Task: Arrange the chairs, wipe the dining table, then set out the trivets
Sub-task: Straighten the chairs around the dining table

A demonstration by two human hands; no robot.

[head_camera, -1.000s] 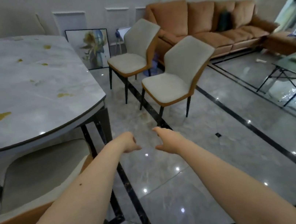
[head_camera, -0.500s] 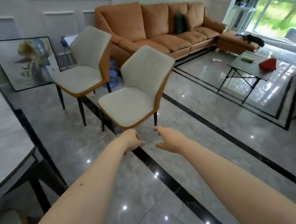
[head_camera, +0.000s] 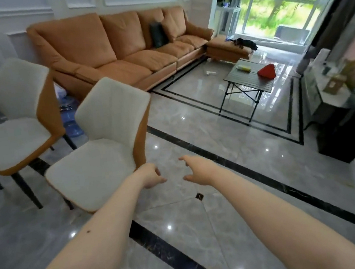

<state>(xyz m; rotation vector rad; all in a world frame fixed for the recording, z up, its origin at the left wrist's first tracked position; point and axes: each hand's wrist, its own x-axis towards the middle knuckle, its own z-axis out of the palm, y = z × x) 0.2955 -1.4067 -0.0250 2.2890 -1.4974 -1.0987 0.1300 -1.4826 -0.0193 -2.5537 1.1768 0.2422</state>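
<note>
- The far chair (head_camera: pixel 13 126) stands on the floor (head_camera: pixel 209 233) at the left edge of the view, out in the open room with its back toward the orange sofa (head_camera: pixel 127 52); no hand is on it.
- The near chair (head_camera: pixel 102 145) stands just beside it, seat facing the person, also loose on the floor and not pushed in to anything.
- The left hand (head_camera: pixel 151 176) is empty, fingers loosely curled, just past the near chair's seat corner; whether it brushes the upholstery is hard to tell from this angle.
- The right hand (head_camera: pixel 197 170) is spread and empty, reaching over bare floor, apart from both chairs.
- As a judgement, the job is at its very start: the chair step is only being approached, with both chairs unplaced.
- The dining surface, any cloth and the trivets are out of view, so wiping and setting out appear to be wholly ahead.
- The small folding table (head_camera: pixel 248 77) at right belongs to the lounge, not the task.
</note>
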